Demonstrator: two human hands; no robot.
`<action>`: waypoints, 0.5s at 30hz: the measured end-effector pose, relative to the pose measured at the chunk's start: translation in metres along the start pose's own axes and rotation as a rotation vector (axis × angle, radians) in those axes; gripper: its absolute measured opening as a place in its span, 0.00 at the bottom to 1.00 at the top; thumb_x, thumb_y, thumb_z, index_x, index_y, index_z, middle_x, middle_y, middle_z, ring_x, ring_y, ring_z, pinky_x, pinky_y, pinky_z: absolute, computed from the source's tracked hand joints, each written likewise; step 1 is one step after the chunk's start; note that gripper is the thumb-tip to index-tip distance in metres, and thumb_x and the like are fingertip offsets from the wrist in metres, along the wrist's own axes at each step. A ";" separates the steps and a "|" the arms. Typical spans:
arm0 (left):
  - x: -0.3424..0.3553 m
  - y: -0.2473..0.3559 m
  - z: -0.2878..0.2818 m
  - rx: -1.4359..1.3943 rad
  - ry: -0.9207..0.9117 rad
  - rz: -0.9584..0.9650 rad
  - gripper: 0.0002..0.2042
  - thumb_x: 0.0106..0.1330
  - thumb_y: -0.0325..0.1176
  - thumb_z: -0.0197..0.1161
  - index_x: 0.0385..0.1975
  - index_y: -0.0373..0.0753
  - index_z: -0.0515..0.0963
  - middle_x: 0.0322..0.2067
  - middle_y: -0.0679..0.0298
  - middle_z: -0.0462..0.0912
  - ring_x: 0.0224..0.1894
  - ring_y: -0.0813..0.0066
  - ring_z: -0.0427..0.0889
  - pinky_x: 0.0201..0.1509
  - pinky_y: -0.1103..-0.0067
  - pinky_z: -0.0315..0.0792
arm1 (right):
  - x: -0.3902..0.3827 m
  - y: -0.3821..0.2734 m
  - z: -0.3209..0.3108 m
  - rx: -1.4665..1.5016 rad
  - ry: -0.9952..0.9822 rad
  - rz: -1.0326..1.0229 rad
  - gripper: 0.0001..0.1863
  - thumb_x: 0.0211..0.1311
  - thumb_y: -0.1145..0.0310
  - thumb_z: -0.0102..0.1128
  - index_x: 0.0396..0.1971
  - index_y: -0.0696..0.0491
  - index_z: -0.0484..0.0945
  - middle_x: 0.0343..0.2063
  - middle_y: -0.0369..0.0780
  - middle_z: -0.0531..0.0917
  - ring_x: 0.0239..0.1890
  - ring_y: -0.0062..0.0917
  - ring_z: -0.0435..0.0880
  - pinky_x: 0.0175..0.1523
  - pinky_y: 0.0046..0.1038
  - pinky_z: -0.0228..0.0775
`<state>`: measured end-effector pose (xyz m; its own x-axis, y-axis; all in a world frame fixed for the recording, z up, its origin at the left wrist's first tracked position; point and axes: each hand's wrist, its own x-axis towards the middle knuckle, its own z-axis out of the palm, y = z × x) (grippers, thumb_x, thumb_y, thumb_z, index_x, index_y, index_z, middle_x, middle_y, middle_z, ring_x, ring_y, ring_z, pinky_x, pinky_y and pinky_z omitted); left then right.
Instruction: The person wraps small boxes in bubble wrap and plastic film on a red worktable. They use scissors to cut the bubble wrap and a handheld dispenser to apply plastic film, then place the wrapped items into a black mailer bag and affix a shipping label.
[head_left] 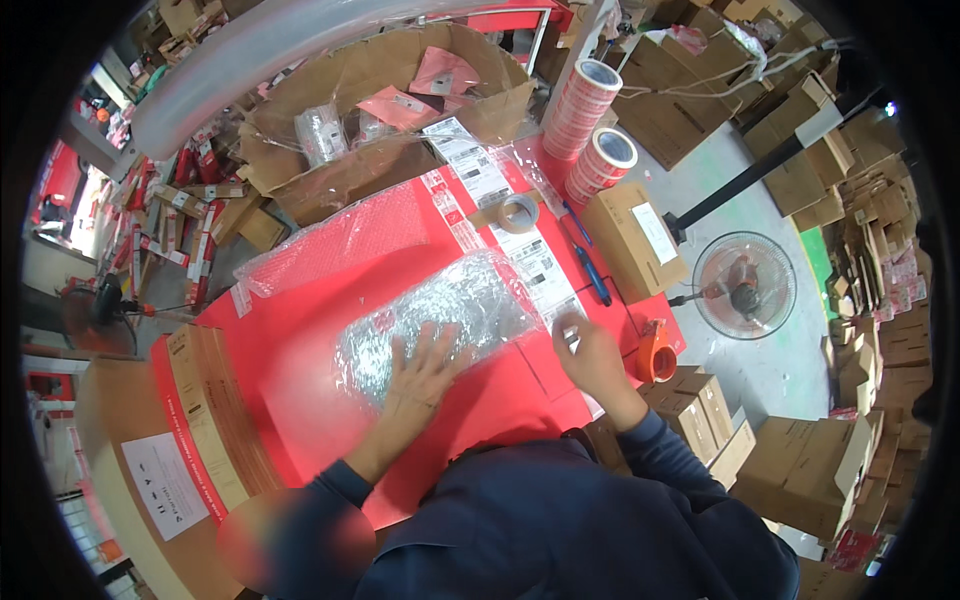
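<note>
Package (470, 300) lies under our left hand (420, 378), spread flat; our right hand (592, 360) is curled by the labels (543, 275), and we cannot tell its hold.

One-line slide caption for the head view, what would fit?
At a red table, the left hand spreads over a plastic-wrapped package; the right hand is at the white labels.

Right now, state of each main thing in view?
Package: wrapped in clear plastic
Left hand: spread, palm down on package
Right hand: fingers curled, grip unclear
Large carton: open, pink packets inside
Brown tape roll: lying flat
Red-white tape rolls: stacked
Caged fan: can't tell if spinning
</note>
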<state>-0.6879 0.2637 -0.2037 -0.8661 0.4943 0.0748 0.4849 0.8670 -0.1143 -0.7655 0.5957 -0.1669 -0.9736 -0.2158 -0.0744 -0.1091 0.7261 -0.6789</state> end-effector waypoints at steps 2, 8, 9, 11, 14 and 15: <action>-0.038 0.005 0.012 -0.142 0.051 -0.368 0.46 0.60 0.48 0.77 0.78 0.52 0.62 0.80 0.54 0.54 0.82 0.45 0.51 0.77 0.35 0.49 | 0.024 -0.009 0.012 0.080 0.208 -0.348 0.26 0.64 0.62 0.70 0.60 0.54 0.78 0.60 0.52 0.80 0.63 0.48 0.78 0.65 0.43 0.72; -0.055 -0.020 0.033 -1.090 0.755 -0.910 0.46 0.54 0.38 0.83 0.75 0.42 0.67 0.76 0.50 0.62 0.77 0.54 0.62 0.75 0.59 0.66 | 0.080 -0.038 0.072 0.428 -0.259 -0.336 0.46 0.65 0.48 0.71 0.78 0.52 0.63 0.79 0.52 0.60 0.83 0.47 0.52 0.81 0.39 0.51; -0.049 -0.036 0.022 -1.028 0.713 -0.913 0.45 0.53 0.36 0.83 0.73 0.40 0.69 0.75 0.50 0.65 0.76 0.56 0.65 0.73 0.63 0.68 | 0.087 -0.041 0.075 0.397 -0.267 -0.272 0.47 0.66 0.44 0.68 0.77 0.55 0.62 0.78 0.54 0.60 0.82 0.47 0.53 0.81 0.39 0.52; -0.041 -0.064 -0.009 -0.963 0.531 -1.038 0.42 0.53 0.35 0.84 0.70 0.37 0.72 0.70 0.50 0.72 0.72 0.61 0.71 0.70 0.67 0.71 | 0.081 -0.045 0.074 0.266 -0.313 -0.050 0.51 0.69 0.37 0.63 0.77 0.61 0.60 0.76 0.58 0.62 0.81 0.47 0.56 0.80 0.39 0.54; -0.026 -0.085 -0.036 -1.083 0.587 -1.241 0.38 0.55 0.40 0.83 0.67 0.38 0.75 0.64 0.50 0.79 0.66 0.61 0.77 0.69 0.65 0.71 | 0.025 -0.046 0.061 0.498 -0.618 -0.052 0.50 0.68 0.32 0.59 0.71 0.62 0.66 0.61 0.58 0.78 0.64 0.46 0.80 0.65 0.43 0.74; -0.022 -0.083 -0.037 -0.928 0.416 -1.134 0.37 0.57 0.42 0.82 0.67 0.38 0.75 0.63 0.50 0.79 0.65 0.59 0.77 0.69 0.65 0.71 | -0.005 -0.045 0.056 0.423 -0.701 -0.051 0.48 0.68 0.33 0.61 0.70 0.61 0.68 0.56 0.56 0.82 0.58 0.46 0.83 0.62 0.43 0.76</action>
<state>-0.7046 0.1828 -0.1589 -0.8043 -0.5937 -0.0247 -0.3521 0.4426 0.8247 -0.7445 0.5278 -0.1769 -0.6030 -0.7014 -0.3800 0.0713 0.4270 -0.9014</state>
